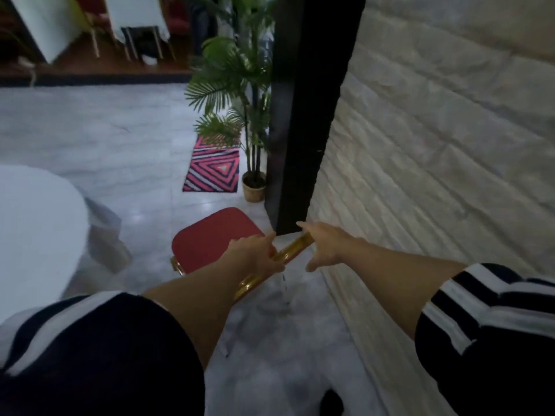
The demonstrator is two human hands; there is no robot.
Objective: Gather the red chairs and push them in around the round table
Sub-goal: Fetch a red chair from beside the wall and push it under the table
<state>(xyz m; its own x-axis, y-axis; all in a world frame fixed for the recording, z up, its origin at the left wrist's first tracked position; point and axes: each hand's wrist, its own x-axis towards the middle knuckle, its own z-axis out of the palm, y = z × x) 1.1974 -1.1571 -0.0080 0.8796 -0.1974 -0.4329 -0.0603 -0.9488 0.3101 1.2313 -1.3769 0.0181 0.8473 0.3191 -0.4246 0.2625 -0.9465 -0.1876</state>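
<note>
A red chair (210, 235) with a gold metal frame stands on the marble floor below me, its seat facing away, close to the black pillar. My left hand (255, 253) grips the gold top rail of its back. My right hand (324, 244) rests on the same rail at its right end, fingers partly spread, so its grip is unclear. The round table (33, 229), covered in a white cloth, fills the left edge, a short gap from the chair.
A black pillar (303, 115) and a white textured wall (435, 145) stand close on the right. A potted palm (240, 85) and a pink striped mat (213, 169) lie ahead. More red chairs and white-clothed tables (135, 22) stand far back.
</note>
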